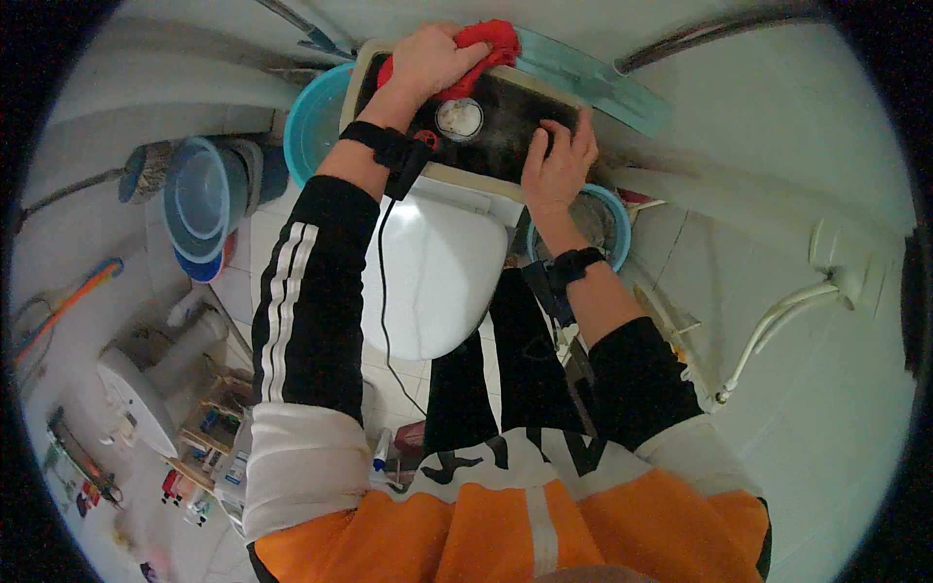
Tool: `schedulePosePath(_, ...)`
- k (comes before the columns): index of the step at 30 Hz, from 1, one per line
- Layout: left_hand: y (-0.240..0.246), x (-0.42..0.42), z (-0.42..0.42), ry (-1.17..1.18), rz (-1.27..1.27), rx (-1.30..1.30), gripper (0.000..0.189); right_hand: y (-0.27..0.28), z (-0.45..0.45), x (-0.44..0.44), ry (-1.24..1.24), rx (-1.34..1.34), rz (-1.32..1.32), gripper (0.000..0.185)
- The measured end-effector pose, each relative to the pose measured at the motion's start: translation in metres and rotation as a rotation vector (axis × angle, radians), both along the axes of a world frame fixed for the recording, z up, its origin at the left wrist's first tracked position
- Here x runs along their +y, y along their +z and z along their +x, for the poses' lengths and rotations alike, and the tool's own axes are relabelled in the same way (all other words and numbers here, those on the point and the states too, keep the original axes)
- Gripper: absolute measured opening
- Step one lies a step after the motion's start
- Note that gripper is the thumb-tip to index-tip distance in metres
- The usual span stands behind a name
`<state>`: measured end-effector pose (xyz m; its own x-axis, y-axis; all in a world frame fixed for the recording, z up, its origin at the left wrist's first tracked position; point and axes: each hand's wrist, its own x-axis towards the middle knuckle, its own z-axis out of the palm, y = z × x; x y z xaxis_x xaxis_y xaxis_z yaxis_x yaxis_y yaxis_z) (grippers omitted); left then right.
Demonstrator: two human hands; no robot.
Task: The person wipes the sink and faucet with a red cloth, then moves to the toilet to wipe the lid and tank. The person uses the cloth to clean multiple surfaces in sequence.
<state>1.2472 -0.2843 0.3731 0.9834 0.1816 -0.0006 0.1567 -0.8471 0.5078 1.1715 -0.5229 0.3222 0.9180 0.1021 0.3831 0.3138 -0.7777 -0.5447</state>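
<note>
A toilet cistern [470, 181] stands with its top uncovered, showing a dark interior and a round, whitish-topped fitting [460, 119]. A smaller red part [425, 139] shows beside that fitting. My left hand [426, 62] presses a bunched red cloth [496, 44] against the far rim, and part of the cloth hangs inside. At the cistern's right end, my right hand [560, 164] lies across the rim with its fingers apart and bent. No object shows in it. Below the cistern is the closed white toilet lid [437, 284].
Left of the cistern is a turquoise basin [306, 131]; a blue bucket [619, 218] stands right of it. Nested blue buckets [197, 200] are farther left. A pale green panel [583, 76] lies behind the cistern. A black cable [382, 291] hangs from my left wrist across the lid.
</note>
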Motion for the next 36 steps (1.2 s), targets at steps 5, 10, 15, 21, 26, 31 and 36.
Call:
schedulePosePath(5, 0.026, -0.012, -0.034, 0.225, -1.018, 0.051, 0.049, -0.007, -0.003, 0.002, 0.001, -0.024, 0.009, 0.027)
schedulePosePath(10, 0.043, -0.055, -0.104, 0.384, -1.626, -0.057, 0.046, 0.008, 0.001, -0.001, 0.033, -0.029, 0.048, 0.033)
schedulePosePath(15, 0.057, -0.094, -0.162, 0.399, -1.714, -0.09, 0.054, 0.063, -0.048, -0.035, 0.3, 0.398, 0.551, 0.059)
schedulePosePath(21, 0.05, -0.163, -0.19, 0.105, -1.502, 0.186, 0.063, 0.072, -0.113, -0.065, 0.257, 0.758, 0.99, 0.079)
schedulePosePath(26, 0.033, -0.149, -0.175, -0.06, -1.094, 0.126, 0.047, 0.044, -0.067, -0.137, -0.121, 0.835, 1.155, 0.057)
schedulePosePath(31, -0.007, -0.133, -0.132, 0.041, -0.649, -0.16, 0.025, 0.001, -0.016, -0.127, -0.034, 1.015, 1.418, 0.052)
schedulePosePath(36, -0.038, -0.142, -0.118, -0.01, -0.293, -0.338, 0.012, -0.04, 0.025, -0.086, -0.167, 1.124, 1.213, 0.058)
